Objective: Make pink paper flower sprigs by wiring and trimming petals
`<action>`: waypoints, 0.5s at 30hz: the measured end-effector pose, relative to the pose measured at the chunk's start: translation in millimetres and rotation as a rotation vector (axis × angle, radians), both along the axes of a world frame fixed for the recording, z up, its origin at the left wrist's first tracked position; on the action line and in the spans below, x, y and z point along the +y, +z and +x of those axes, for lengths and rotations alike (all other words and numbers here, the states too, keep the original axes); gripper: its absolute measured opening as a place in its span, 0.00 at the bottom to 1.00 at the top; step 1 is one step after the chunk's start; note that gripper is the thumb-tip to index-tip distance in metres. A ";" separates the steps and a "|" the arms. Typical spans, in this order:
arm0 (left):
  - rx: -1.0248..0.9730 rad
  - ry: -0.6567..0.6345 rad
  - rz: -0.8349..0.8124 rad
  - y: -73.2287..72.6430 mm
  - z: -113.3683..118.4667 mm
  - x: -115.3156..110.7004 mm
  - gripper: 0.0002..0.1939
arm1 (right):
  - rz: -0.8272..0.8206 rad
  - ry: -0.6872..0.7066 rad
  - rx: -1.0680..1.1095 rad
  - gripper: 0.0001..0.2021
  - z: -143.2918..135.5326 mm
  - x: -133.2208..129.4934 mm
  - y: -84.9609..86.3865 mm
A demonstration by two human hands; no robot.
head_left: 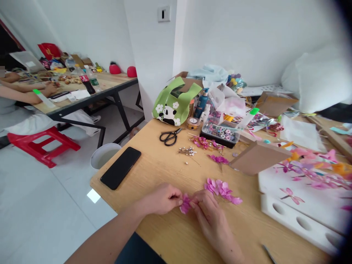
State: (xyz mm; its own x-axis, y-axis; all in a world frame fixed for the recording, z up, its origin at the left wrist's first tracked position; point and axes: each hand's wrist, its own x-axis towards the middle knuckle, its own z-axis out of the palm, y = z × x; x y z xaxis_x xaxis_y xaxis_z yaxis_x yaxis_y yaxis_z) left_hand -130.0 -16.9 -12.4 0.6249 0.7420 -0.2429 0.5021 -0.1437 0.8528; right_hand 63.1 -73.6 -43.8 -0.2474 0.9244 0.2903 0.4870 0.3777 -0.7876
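Observation:
Low over the wooden table (154,172), a small pink-purple flower (185,204) is pinched between my two hands. My left hand (165,198) grips its left side with thumb and forefinger. On the flower's right side, the fingers of my right hand (207,211) are closed on its edge. Just beyond my right hand lies a cluster of pink petals (224,190). Farther back are a darker pink blossom (219,159), a bunch of white-tipped stamens (187,150) and magenta sprigs (206,142).
A black phone (121,168) lies near the left edge, with black scissors (169,137) beyond it. Behind stand a bead box (220,134) and green bag (173,104). A white holed rack (288,216) is at right. A person's arms (24,93) show at another table.

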 end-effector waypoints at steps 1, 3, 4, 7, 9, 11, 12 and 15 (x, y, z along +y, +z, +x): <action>0.014 -0.024 -0.024 0.1 0.6 3.1 0.11 | -0.018 -0.005 -0.008 0.08 0.5 -0.5 -0.6; 0.021 -0.068 -0.077 -1.0 2.3 8.3 0.11 | -0.053 -0.021 -0.013 0.08 1.4 -1.1 -1.1; 0.017 -0.082 -0.103 -1.8 3.0 10.3 0.11 | -0.070 -0.027 -0.006 0.08 1.7 -1.3 -1.1; 0.003 -0.109 -0.166 -2.5 3.9 14.7 0.12 | -0.134 -0.037 0.044 0.08 1.8 -0.8 -0.6; 0.001 -0.116 -0.185 -0.9 3.8 16.3 0.12 | -0.214 -0.062 0.092 0.08 1.5 0.8 0.2; 0.013 -0.116 -0.193 1.1 3.5 17.0 0.11 | -0.307 -0.093 0.149 0.07 1.5 3.4 1.5; 0.027 -0.113 -0.192 1.8 3.3 17.0 0.11 | -0.346 -0.095 0.173 0.07 1.7 4.8 2.3; 0.073 -0.110 -0.158 1.4 2.2 16.3 0.10 | -0.381 -0.062 0.190 0.07 2.0 7.7 5.1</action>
State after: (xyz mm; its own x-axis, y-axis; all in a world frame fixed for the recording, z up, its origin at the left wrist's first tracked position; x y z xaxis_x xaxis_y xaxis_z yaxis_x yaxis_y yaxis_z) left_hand -127.8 -0.6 -11.1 0.6766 0.6194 -0.3982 0.5520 -0.0687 0.8310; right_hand 65.1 -65.9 -38.7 -0.1629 0.9858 -0.0397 0.3324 0.0169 -0.9430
